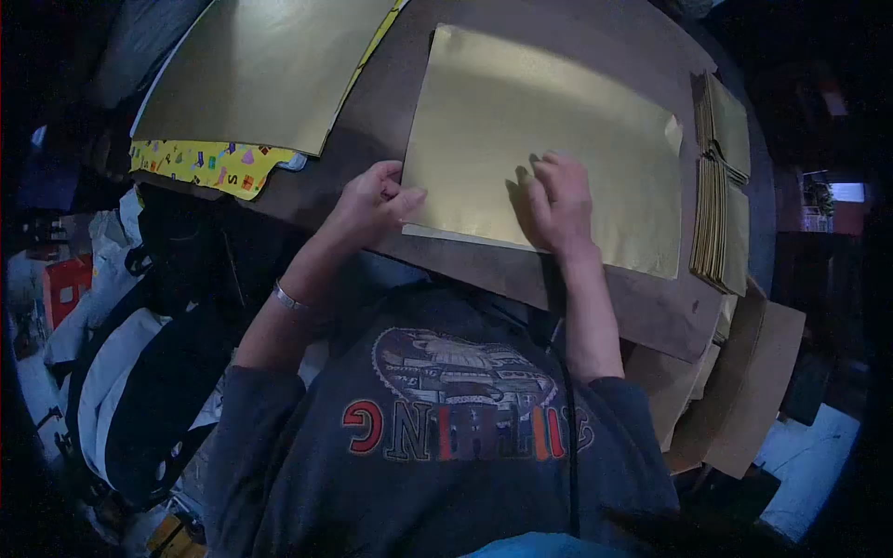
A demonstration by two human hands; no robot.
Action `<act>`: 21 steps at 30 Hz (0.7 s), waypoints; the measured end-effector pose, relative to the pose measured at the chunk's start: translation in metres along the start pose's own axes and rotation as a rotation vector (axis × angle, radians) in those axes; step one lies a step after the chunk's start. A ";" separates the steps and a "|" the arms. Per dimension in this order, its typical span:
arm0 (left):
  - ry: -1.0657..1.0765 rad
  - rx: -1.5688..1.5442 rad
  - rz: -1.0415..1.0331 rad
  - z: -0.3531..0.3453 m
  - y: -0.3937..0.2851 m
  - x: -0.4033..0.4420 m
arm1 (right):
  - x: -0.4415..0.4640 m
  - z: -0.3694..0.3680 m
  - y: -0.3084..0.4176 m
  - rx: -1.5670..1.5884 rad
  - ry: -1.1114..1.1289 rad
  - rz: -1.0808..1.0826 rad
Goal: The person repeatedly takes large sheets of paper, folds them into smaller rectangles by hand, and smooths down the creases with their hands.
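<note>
Of two hands at one sheet point(530, 112), the left point(377, 203) touches its edge, grip too blurred to tell; the right point(561, 200) is loosely open.

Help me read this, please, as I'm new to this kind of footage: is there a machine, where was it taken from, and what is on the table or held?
There is no machine: these are a person's bare hands. The single picture comes from a camera on their head, looking forward and down. On the brown table lies a large gold sheet. Left of it, another gold sheet covers part of some yellow patterned paper; to its right are stacked paper pieces. The left hand is at the large sheet's near left corner; whether it grips is unclear. The right hand, fingers curled, is over the sheet.
</note>
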State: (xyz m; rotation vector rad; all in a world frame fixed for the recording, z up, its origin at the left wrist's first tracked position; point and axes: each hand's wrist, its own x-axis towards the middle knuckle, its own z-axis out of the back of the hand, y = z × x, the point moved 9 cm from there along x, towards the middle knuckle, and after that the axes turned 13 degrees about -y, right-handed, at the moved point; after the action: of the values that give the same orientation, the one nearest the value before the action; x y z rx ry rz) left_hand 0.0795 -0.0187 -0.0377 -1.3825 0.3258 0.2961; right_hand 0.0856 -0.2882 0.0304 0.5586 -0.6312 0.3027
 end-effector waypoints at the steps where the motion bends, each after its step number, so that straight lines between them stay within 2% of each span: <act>1: -0.050 0.178 -0.189 0.003 -0.014 -0.001 | 0.002 0.018 -0.027 -0.081 -0.034 -0.082; 2: -0.100 0.356 -0.374 0.004 -0.027 -0.006 | 0.002 0.037 -0.050 -0.124 -0.059 -0.123; 4: -0.117 0.342 -0.270 -0.003 -0.033 -0.009 | -0.007 0.082 -0.106 -0.190 -0.120 -0.254; 5: -0.113 0.363 -0.291 -0.004 -0.033 -0.008 | -0.016 0.102 -0.131 -0.214 -0.156 -0.348; 7: -0.147 0.384 -0.335 -0.001 -0.029 -0.001 | -0.032 0.133 -0.165 -0.511 -0.129 -0.393; 8: -0.145 0.384 -0.331 -0.002 -0.028 0.000 | -0.049 0.141 -0.203 -0.470 -0.090 -0.501; 9: -0.134 0.369 -0.289 -0.001 -0.027 0.001 | -0.052 0.146 -0.208 -0.464 -0.089 -0.505; 11: -0.124 0.356 -0.247 -0.002 -0.026 0.001 | -0.071 0.160 -0.229 -0.605 -0.043 -0.692; 12: -0.127 0.338 -0.232 -0.002 -0.026 0.000 | -0.073 0.161 -0.227 -0.556 0.007 -0.791; 14: -0.127 0.328 -0.213 -0.003 -0.024 -0.001 | -0.081 0.162 -0.237 -0.572 -0.013 -0.768; 17: -0.129 0.306 -0.286 -0.005 -0.025 -0.002 | -0.079 0.160 -0.233 -0.574 0.003 -0.735; 18: -0.115 0.321 -0.364 -0.006 -0.027 -0.002 | -0.077 0.156 -0.231 -0.557 0.044 -0.720; 19: -0.098 0.333 -0.444 -0.008 -0.032 -0.005 | -0.077 0.153 -0.230 -0.571 -0.012 -0.654; 21: -0.072 0.364 -0.441 -0.010 -0.038 -0.009 | -0.079 0.154 -0.231 -0.600 -0.003 -0.669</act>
State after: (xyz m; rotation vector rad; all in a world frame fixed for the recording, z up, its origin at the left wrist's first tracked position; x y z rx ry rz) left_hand 0.0859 -0.0352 -0.0011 -1.0463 0.0069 -0.0777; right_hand 0.0516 -0.5724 -0.0084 0.1646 -0.4725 -0.5078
